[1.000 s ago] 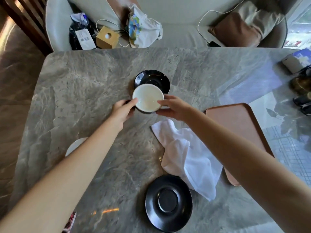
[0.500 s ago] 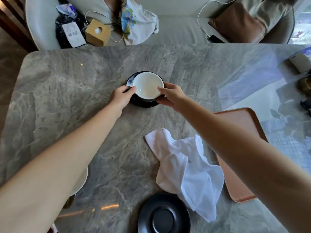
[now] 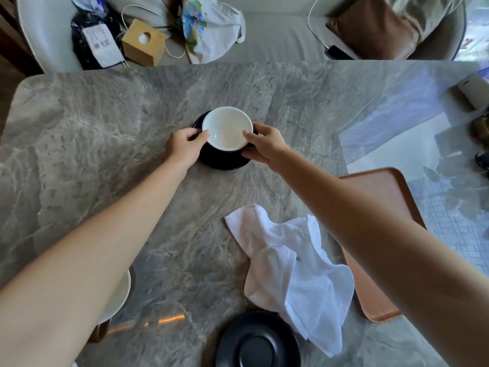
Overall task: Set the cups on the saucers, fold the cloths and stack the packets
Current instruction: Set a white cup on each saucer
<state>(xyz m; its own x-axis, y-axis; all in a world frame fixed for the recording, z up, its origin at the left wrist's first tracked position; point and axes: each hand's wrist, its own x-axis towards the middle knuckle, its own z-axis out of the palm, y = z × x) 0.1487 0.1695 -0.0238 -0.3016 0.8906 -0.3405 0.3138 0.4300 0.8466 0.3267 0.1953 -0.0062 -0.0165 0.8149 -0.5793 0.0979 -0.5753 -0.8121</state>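
Note:
A white-lined cup (image 3: 227, 128) sits on a black saucer (image 3: 225, 161) at the table's middle. My left hand (image 3: 184, 147) grips the cup's left rim and my right hand (image 3: 262, 147) grips its right rim. A second black saucer (image 3: 258, 340) lies bare at the near edge. A crumpled white cloth (image 3: 293, 266) lies between the two saucers, to the right. Part of another white cup (image 3: 119, 295) shows under my left forearm. I see no packets.
A pink tray (image 3: 391, 197) lies at the right, partly under my right arm. Dark objects and a white box (image 3: 473, 87) sit at the table's far right. Beyond the grey marble table (image 3: 92, 141), a seat holds bags and a tissue box (image 3: 143, 42).
Both hands carried the cup from just in front of the far saucer onto it. The cup now rests on that saucer, with both hands still on its rim.

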